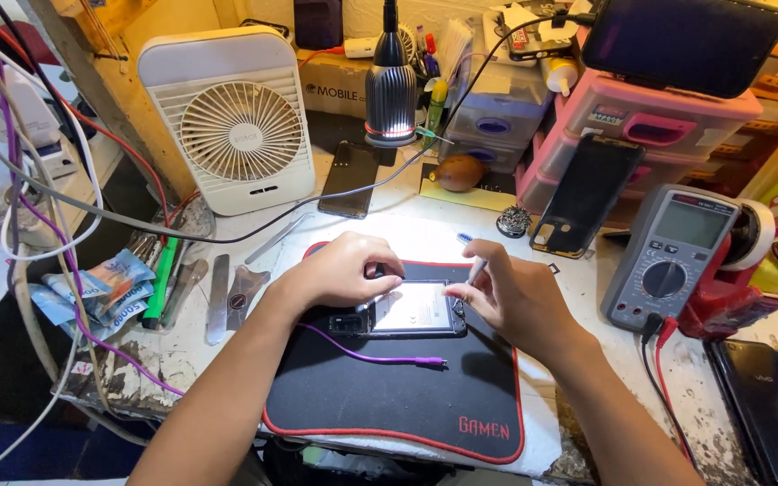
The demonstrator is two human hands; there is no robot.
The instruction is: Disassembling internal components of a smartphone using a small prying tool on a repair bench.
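From the head view: the opened phone [410, 310] lies flat on the black mat [389, 396] with the red edge, in the middle of my bench [587, 288]; my left hand [339, 270] is pressed down on its top left corner, fingers curled, pinning it rather than gripping anything; my right hand [511, 297] is pinched shut on a thin tool [476, 267] with the tip coming down at the phone's right edge. A purple cable [380, 357] trails across the mat just below the phone, not touching it as far as I can see.

Around that: white fan [236, 117] back left, lamp [391, 90] shining straight down, grey multimeter [673, 256] off to the right, metal pry tools [227, 297] and some banknotes [92, 288] to the left.

My take on doing this bit well: keep the left hand heavy so the phone doesn't slide; keep the tool low and shallow at the edge; go slow, light pressure, and don't lever hard against the glass.
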